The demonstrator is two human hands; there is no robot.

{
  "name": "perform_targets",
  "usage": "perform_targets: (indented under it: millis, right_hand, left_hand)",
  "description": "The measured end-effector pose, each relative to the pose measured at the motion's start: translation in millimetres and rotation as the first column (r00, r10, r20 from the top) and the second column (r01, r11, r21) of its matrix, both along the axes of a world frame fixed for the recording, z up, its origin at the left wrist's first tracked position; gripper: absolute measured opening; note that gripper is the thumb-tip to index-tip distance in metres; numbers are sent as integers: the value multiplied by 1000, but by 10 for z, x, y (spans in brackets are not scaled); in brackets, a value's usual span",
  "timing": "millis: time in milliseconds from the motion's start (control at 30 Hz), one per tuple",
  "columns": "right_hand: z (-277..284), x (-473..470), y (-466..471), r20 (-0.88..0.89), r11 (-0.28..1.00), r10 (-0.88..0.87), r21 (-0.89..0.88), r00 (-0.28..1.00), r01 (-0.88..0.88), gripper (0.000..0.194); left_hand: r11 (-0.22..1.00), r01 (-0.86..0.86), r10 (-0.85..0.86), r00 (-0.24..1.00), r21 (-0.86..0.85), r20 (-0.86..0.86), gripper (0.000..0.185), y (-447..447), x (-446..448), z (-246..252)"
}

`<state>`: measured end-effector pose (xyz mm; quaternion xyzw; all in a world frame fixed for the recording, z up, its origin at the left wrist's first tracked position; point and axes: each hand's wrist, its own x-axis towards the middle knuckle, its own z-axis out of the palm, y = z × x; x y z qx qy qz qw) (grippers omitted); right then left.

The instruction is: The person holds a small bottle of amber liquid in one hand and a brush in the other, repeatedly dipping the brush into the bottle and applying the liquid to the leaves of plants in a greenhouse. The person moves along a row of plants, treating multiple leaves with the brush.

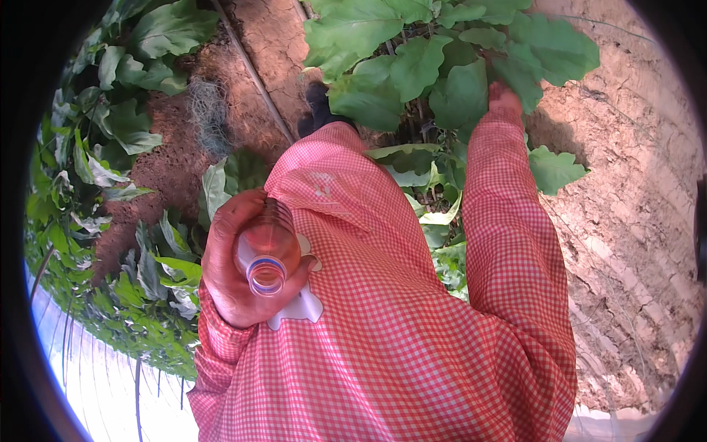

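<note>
My left hand (235, 248) is wrapped around a clear plastic bottle (270, 237), held against the chest of a red-and-white checked garment. The bottle's mouth faces up without a cap, and liquid appears inside. My right arm stretches forward to a broad-leaved plant, perhaps an eggplant (417, 66). My right hand (504, 99) is at the right side of its foliage; leaves hide the fingertips, so whether they grip anything cannot be seen.
A thin pole (251, 69) and tangled twine (210, 116) lie on dry, cracked soil (624, 221). Dense leafy plants (127, 298) line the left side. A dark-covered foot (319, 108) shows beyond the garment's hem.
</note>
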<state>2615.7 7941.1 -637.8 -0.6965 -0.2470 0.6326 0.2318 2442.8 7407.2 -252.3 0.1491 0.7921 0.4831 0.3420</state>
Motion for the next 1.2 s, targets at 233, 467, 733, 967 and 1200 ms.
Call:
perform_targets:
  millis: [233,467,733,967,1200]
  right_hand:
    - [-595,495,394,311,713,598,216,739,-667,43]
    - [-316,146,214,-74,998,60,19,995,-58,47]
    - [-153,97,126,-79,997,-66,28,995,68,40]
    - [-253,140,192,37,998,-67,-3,997,67,34]
    - [-352,235,375,64,995,-102,25,993,101,29]
  left_hand:
    - [998,55,-57,997,-33,-56,93,23,16,12]
    - [997,45,-48,997,-56,-59,93,49,54,45]
    - [996,66,-70,995,-60,-72,92,84,41,52]
    - [997,66,-69,995,-46,-66,92,131,30,53]
    - [994,93,-97,993,-51,-71,92,141,-1,44]
